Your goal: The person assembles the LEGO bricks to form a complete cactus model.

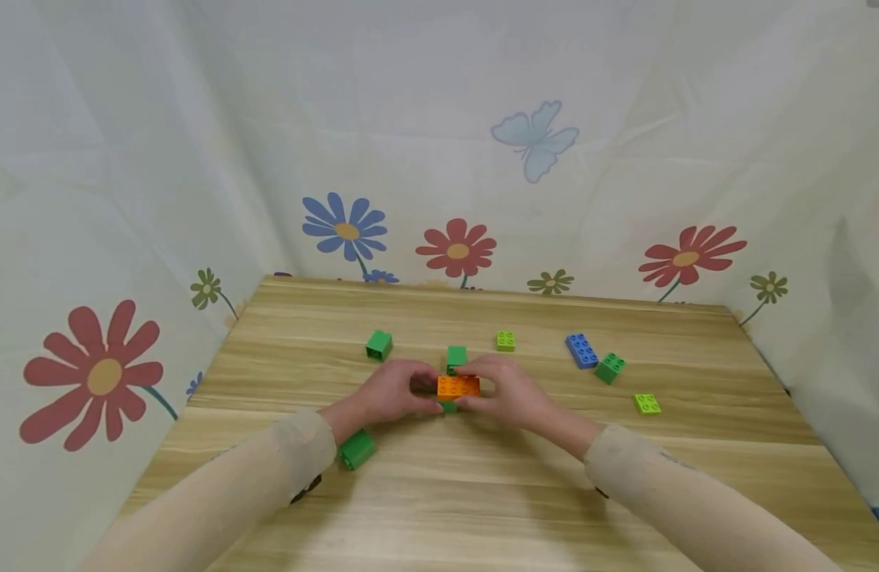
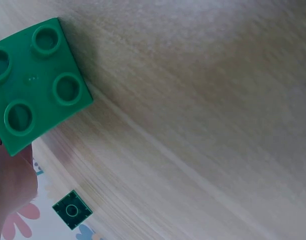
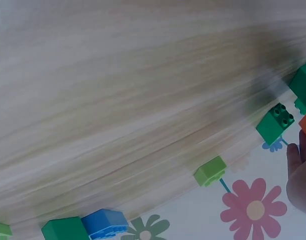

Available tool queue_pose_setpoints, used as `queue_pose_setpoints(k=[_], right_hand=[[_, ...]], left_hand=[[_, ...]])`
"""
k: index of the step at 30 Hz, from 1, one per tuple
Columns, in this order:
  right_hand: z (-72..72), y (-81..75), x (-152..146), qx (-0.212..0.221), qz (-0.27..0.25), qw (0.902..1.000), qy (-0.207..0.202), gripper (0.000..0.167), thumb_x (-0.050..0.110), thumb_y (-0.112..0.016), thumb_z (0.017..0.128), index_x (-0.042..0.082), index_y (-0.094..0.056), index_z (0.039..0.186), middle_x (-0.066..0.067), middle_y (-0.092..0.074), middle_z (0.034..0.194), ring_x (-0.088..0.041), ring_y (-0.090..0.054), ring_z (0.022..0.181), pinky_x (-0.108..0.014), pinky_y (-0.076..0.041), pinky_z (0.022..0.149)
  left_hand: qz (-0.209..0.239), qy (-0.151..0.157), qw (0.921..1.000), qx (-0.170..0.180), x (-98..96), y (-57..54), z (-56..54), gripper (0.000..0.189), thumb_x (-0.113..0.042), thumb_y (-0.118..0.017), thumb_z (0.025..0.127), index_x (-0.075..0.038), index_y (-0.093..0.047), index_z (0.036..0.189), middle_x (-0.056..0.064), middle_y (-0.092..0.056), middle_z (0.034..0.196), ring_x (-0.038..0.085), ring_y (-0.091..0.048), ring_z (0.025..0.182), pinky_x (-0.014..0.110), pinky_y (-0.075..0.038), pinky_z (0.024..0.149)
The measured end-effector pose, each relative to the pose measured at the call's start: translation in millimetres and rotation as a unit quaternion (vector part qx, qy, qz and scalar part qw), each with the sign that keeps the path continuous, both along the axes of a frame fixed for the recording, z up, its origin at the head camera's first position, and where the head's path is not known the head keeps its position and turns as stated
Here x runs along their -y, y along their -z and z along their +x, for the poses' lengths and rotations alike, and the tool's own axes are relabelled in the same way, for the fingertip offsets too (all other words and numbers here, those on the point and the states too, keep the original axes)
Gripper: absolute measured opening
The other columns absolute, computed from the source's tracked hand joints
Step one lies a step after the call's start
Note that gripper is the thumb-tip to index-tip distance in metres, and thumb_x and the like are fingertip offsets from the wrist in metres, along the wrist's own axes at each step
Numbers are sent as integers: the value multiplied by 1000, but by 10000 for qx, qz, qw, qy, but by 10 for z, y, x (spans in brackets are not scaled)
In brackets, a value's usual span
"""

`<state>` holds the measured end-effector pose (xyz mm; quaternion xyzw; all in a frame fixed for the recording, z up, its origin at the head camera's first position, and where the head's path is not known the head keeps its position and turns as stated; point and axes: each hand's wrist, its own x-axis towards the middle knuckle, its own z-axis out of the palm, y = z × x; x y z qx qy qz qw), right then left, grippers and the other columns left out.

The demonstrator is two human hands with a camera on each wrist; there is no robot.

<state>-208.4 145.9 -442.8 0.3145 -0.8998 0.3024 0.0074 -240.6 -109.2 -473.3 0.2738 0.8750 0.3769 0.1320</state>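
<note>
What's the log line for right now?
right fingers: pinch orange brick | left fingers: close beside, grip unclear | blue brick: apart, on table

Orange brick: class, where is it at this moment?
In the head view, the orange brick is just right of centre, between the left hand and the right hand, with a green brick just beyond it.
</note>
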Motion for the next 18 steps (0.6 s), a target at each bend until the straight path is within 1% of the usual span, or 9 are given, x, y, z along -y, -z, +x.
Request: queue_pose_setpoints(k=[3, 5, 9, 12, 16, 18], right_hand=[[-15, -36, -66, -12, -179, 9998, -38, 48, 22, -88, 92, 2, -73, 133, -12, -75, 129, -29, -70, 118, -47, -58, 103], [-31, -61, -118, -109, -257, 9996, -14, 48, 21, -88, 92, 1, -73, 133, -13, -76, 128, -30, -71, 115, -49, -58, 103], [-90, -104, -224, -328, -294, 9989, 143, 46, 20, -88, 91, 2, -74, 131, -12, -78, 124, -30, -72, 111, -52, -57, 102], [-137, -141, -293, -381, -268, 9985, 283, 45, 20, -88, 91, 3, -75, 130, -11, -78, 122, -31, -72, 110, -52, -58, 100], [-211, -188, -381, -357, -116, 9980, 511, 47, 23, -87, 92, 2, -74, 133, -13, -77, 124, -32, -72, 113, -53, -58, 102], [-256, -200, -419, -261, -29, 9976, 647, 50, 26, -86, 93, 2, -72, 135, -13, -76, 127, -33, -71, 116, -53, -57, 103]], left_hand=[[-5, -8, 10000, -14, -3, 2, -4, 35, -24, -91, 88, -17, -77, 119, -6, -78, 115, 11, -72, 107, 39, -58, 102], [-24, -26, 10000, -17, -7, -6, 0, 35, -24, -92, 88, -16, -77, 119, -6, -78, 115, 11, -72, 107, 40, -58, 102], [-69, -88, 9999, 19, -20, -25, 14, 35, -23, -92, 88, -17, -77, 118, -6, -78, 116, 12, -72, 108, 41, -58, 102], [-78, -126, 9999, 65, -24, -36, 25, 34, -22, -92, 88, -17, -77, 118, -6, -78, 116, 12, -71, 108, 40, -58, 102], [-79, -131, 9999, 72, -20, -41, 35, 34, -22, -91, 88, -17, -77, 118, -5, -78, 116, 13, -71, 108, 40, -58, 102], [-64, -117, 9999, 55, -17, -40, 36, 34, -22, -91, 87, -17, -77, 118, -5, -78, 116, 13, -71, 108, 40, -58, 102]])
